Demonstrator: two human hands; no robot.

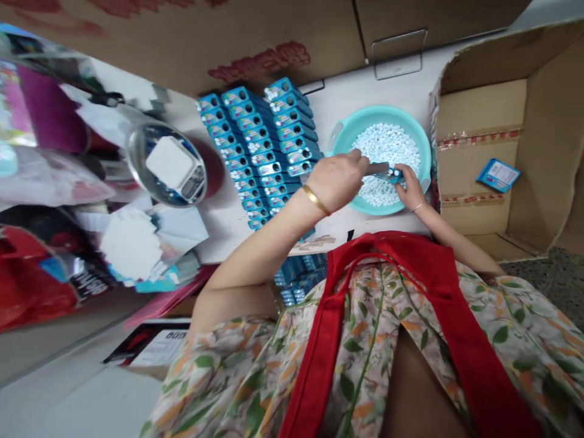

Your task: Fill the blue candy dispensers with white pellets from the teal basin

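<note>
My left hand (336, 180), a gold bangle on its wrist, is closed on a small grey tool (376, 168) that I cannot name for sure. My right hand (410, 190) pinches a small blue box (395, 176). The tool's tip meets that box. Both hands hover over the near part of a teal basin (422, 143) filled with small white pellets (385, 145). Left of the basin lie rows of the same blue boxes (260, 146), stacked on edge on the white table.
An open cardboard carton (483, 158) stands right of the basin with one blue packet (498, 175) inside. A round metal bowl on a small scale (166, 164) sits at the left, among plastic bags and packaging. More blue boxes (298, 280) lie by my lap.
</note>
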